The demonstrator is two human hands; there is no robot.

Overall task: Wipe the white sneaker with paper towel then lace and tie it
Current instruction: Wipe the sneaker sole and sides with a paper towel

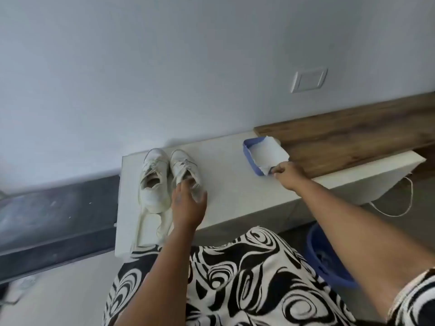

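The left hand (187, 203) covers the heel of the right-hand white lace-up sneaker (184, 167), and whether its fingers (186, 184) grip the collar cannot be told. The right hand's (286, 171) fingertips are hidden against the white paper towel (270, 154) in the blue plastic tray (250, 158). A round blue plastic basin (327, 262) sits half hidden behind the right forearm. The picture's edge cuts the wooden worktop (353, 137) at right.

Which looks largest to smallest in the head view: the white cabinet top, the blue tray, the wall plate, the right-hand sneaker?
1. white cabinet top, clearly largest.
2. blue tray and right-hand sneaker: they look alike, and a hand covers part of the sneaker, so I do not rank them.
3. wall plate, smallest.
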